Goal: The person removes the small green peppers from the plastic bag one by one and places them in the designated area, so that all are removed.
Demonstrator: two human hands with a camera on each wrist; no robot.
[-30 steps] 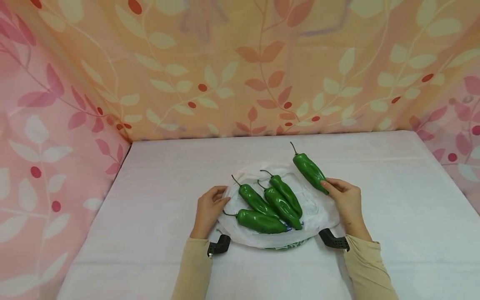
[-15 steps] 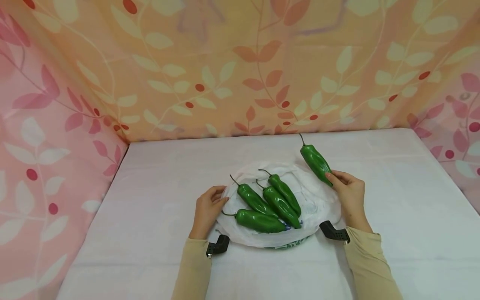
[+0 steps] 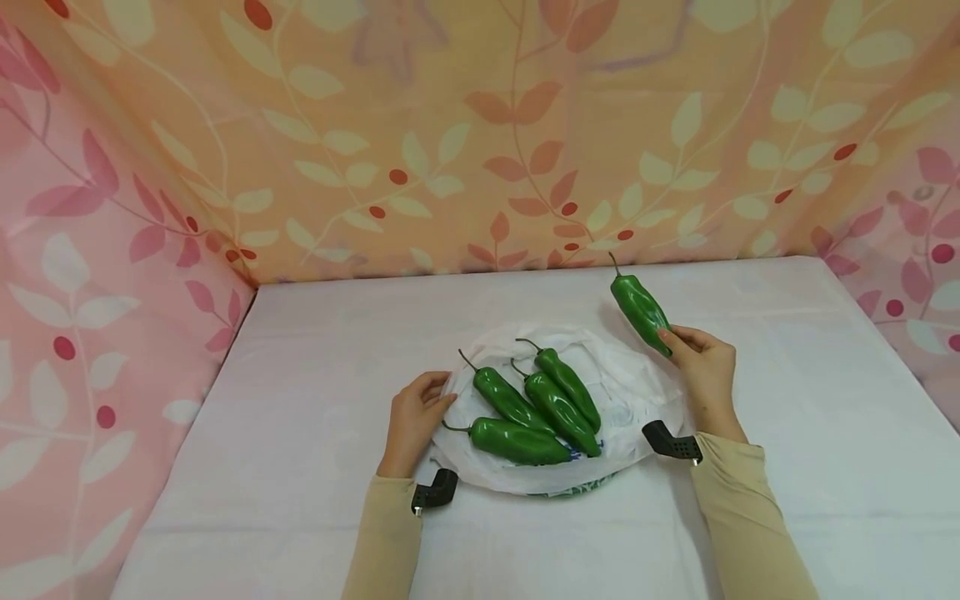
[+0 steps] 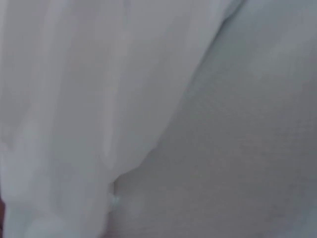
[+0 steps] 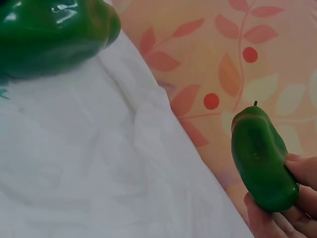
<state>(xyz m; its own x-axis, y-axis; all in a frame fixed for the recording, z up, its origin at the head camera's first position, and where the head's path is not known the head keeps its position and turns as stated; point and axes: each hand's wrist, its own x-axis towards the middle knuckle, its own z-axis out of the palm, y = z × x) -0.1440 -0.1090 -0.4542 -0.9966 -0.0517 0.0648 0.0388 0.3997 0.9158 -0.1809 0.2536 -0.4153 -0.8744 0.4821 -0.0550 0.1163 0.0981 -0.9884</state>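
Note:
A white plastic bag (image 3: 480,475) lies on the table with several green peppers (image 3: 521,442) on it. My left hand (image 3: 411,421) pinches the bag's left edge between thumb and fingers. In the left wrist view only the bag (image 4: 84,99) and the white cloth show clearly. Beyond the bag's upper right edge, my right hand (image 3: 705,375) pinches the lower end of another green pepper (image 3: 639,310), its stem pointing up and away. The right wrist view shows that held pepper (image 5: 262,158) between thumb and fingers (image 5: 303,171), with part of another pepper (image 5: 49,39) at upper left.
A white cloth (image 3: 315,350) covers the table. Behind its far edge hangs an orange curtain (image 3: 435,100) with a leaf pattern, and pink patterned cloth (image 3: 82,333) stands at both sides. A black wrist camera sits on each wrist.
My right hand has moved away toward the table's far edge and slightly right, carrying its pepper off from over the bag. The left hand has stayed at the bag's edge.

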